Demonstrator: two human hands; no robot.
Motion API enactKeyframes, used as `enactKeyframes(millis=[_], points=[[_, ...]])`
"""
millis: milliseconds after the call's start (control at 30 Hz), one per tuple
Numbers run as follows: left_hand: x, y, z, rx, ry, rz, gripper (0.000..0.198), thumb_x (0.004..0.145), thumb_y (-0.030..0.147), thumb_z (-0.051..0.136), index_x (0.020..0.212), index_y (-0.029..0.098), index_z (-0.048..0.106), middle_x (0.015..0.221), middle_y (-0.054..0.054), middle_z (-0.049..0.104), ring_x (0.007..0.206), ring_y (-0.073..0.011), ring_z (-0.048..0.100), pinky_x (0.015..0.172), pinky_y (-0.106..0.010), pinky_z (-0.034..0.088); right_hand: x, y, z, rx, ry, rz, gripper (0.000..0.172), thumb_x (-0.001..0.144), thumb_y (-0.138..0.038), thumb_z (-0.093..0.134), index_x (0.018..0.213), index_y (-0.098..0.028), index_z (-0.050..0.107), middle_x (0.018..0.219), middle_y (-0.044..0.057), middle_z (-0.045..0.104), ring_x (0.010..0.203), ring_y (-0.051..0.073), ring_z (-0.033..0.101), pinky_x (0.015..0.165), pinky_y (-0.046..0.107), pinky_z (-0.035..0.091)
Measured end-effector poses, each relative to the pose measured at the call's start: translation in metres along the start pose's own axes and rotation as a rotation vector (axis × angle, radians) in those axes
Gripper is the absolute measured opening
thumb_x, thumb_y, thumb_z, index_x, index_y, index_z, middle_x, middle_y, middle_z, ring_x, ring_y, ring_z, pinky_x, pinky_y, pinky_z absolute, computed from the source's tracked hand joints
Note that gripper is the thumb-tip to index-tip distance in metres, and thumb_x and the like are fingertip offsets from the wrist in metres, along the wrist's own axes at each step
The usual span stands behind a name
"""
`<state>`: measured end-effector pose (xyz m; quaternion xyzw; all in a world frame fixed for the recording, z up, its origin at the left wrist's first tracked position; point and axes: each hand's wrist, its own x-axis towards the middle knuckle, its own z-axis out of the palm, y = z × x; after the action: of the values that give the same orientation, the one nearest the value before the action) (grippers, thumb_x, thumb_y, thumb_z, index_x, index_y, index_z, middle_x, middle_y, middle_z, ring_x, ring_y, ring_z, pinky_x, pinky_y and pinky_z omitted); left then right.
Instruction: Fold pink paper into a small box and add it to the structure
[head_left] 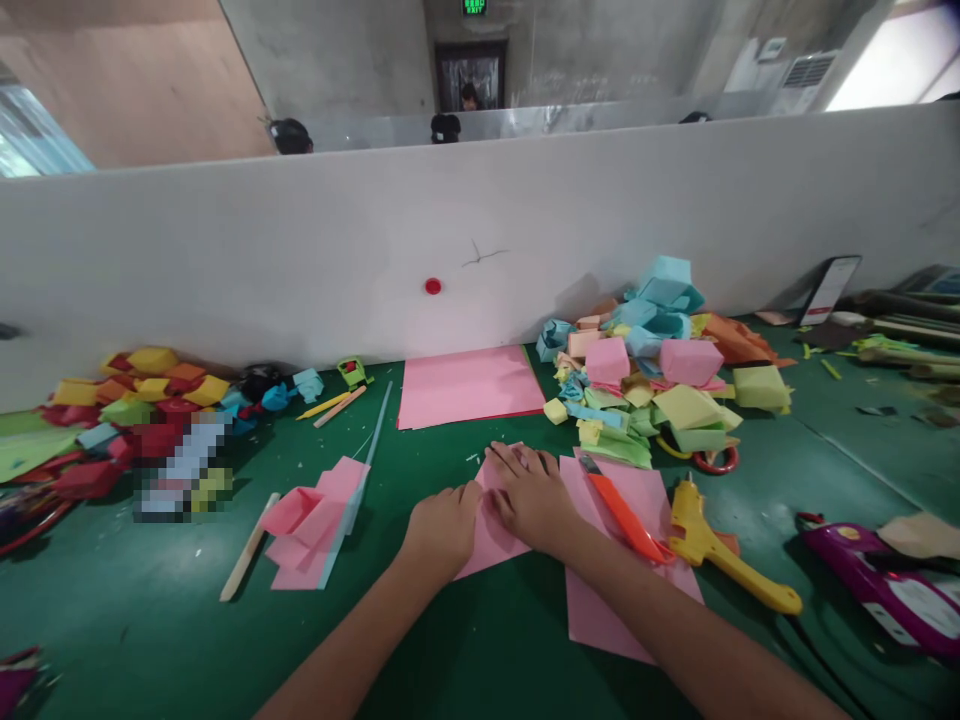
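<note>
A sheet of pink paper point(487, 555) lies on the green table between my two hands. My left hand point(442, 525) has its fingers curled in at the sheet's left edge, pinching it there. Across the upper part of the same paper rests my right hand point(531, 500), fingers stretched out and pressing down; they cover part of the sheet. Under my right forearm is another pink sheet point(600, 610), with an orange-handled utility knife point(626, 510) lying on it. A yellow hot glue gun point(724, 555) sits just right of that knife.
A pink paper stack point(472, 385) lies against the white partition point(337, 250). Folded paper pieces point(645, 350) are heaped at right, more point(150, 390) at left. Nearer left are a wooden stick point(250, 548), folded pink paper point(311, 530) and a clear ruler-like strip point(379, 425).
</note>
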<state>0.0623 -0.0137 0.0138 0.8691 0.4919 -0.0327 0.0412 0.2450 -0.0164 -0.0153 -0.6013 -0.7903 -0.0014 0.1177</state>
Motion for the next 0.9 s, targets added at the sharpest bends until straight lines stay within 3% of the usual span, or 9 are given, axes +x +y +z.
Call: enactKeyframes(millis=[233, 500, 700, 833, 900], points=[[-0.051, -0.003, 0.005, 0.024, -0.022, -0.043, 0.036, 0.085, -0.002, 0.038, 0.107, 0.017, 0.060, 0.086, -0.010, 0.068, 0.079, -0.0234, 0.064, 0.068, -0.031, 0.043, -0.001, 0.001, -0.001, 0.016, -0.016, -0.016, 0.059, 0.100, -0.038, 0.034, 0.156, -0.021, 0.039, 0.163, 0.005, 0.038, 0.139, 0.033, 0.040, 0.109, 0.050, 0.027], [-0.100, -0.008, -0.005, -0.154, -0.064, -0.011, 0.029, 0.102, 0.018, 0.034, 0.119, 0.021, 0.057, 0.092, -0.007, 0.069, 0.075, -0.0212, 0.063, 0.061, -0.029, 0.034, -0.003, 0.001, 0.001, 0.006, -0.014, -0.017, 0.058, 0.099, -0.034, 0.035, 0.155, -0.020, 0.040, 0.163, 0.006, 0.038, 0.140, 0.034, 0.038, 0.109, 0.052, 0.028], [-0.099, -0.021, -0.014, -0.321, -0.072, 0.114, 0.014, 0.095, 0.021, 0.048, 0.103, 0.024, 0.059, 0.082, 0.000, 0.067, 0.070, -0.0183, 0.062, 0.059, -0.028, 0.033, -0.005, 0.000, 0.000, 0.014, -0.029, -0.047, 0.058, 0.099, -0.033, 0.037, 0.155, -0.017, 0.041, 0.164, 0.008, 0.035, 0.139, 0.036, 0.038, 0.111, 0.054, 0.026], [-0.082, -0.024, -0.016, -0.339, 0.068, 0.260, 0.014, 0.095, 0.019, 0.047, 0.095, 0.022, 0.061, 0.086, -0.003, 0.064, 0.080, -0.0189, 0.060, 0.067, -0.030, 0.039, -0.007, -0.003, 0.000, 0.022, -0.048, -0.097, 0.057, 0.099, -0.034, 0.039, 0.154, -0.018, 0.042, 0.164, 0.013, 0.034, 0.140, 0.037, 0.038, 0.111, 0.054, 0.026], [-0.070, -0.025, -0.015, -0.297, 0.130, 0.328, 0.013, 0.094, 0.020, 0.051, 0.098, 0.021, 0.063, 0.101, -0.006, 0.066, 0.096, -0.0219, 0.060, 0.082, -0.034, 0.044, -0.007, -0.003, -0.001, 0.028, -0.059, -0.129, 0.057, 0.099, -0.035, 0.039, 0.153, -0.018, 0.043, 0.163, 0.016, 0.034, 0.141, 0.037, 0.037, 0.111, 0.054, 0.026]])
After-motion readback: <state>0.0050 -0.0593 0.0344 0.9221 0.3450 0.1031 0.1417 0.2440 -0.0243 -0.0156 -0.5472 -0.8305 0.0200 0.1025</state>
